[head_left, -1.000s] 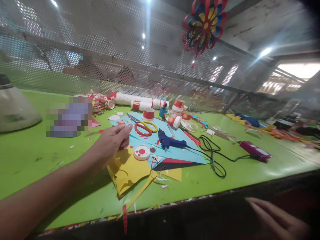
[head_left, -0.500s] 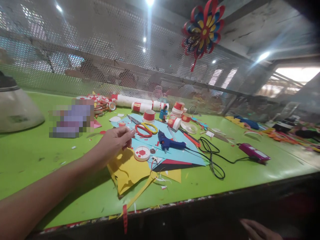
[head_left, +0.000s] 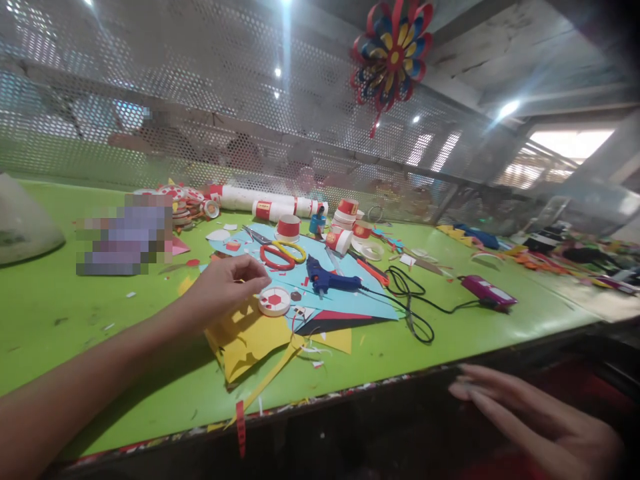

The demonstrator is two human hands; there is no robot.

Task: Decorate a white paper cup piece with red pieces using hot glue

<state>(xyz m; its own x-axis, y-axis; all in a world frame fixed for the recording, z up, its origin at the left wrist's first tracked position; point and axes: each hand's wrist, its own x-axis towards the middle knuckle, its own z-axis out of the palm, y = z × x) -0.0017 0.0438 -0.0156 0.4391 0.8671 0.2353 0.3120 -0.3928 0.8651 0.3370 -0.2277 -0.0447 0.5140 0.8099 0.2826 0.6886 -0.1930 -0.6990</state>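
My left hand (head_left: pixel 233 287) hovers over yellow paper (head_left: pixel 250 343), fingers curled and thumb tip close to the index fingertip. Anything between them is too small or hidden to make out. Just right of its fingertips lies a white round disc (head_left: pixel 275 301) with red hexagon patches. A small dark hexagon (head_left: pixel 296 296) rests beside that disc. My right hand (head_left: pixel 535 420) is in front of the table's edge at lower right, fingers stretched out with no object visible in them. A blue glue gun (head_left: pixel 333 279) and red-and-yellow-handled scissors (head_left: pixel 280 256) lie on light-blue paper (head_left: pixel 373 308).
Red-and-white paper cups (head_left: pixel 339 241), a roll of tape (head_left: pixel 371 251) and a cutter knife (head_left: pixel 373 272) sit behind the glue gun. Its black cord reaches a purple power strip (head_left: pixel 487 293). White tubes (head_left: pixel 260 199) lie by the mesh partition (head_left: pixel 195 127). A paper flower (head_left: pixel 393 57) hangs above.
My right hand has come further into view from the bottom right. The left hand stays near the disc, its fingers slightly repositioned. The whole view has shifted a little.
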